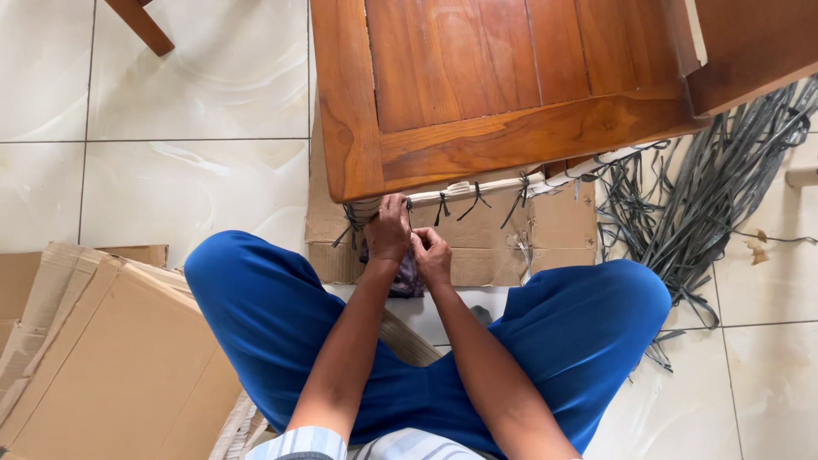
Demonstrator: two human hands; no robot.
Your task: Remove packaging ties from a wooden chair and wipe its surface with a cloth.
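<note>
Fingers of my left hand (388, 230) pinch a dark strip at the pale rail (477, 189) under the wooden chair (477, 94); my right hand (432, 255) grips the strip just beside.

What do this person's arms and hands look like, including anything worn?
Both forearms are bare to above the elbow. The left hand and right hand wear no gloves; no rings or watch are visible. A pale striped short sleeve shows at the bottom edge.
</note>
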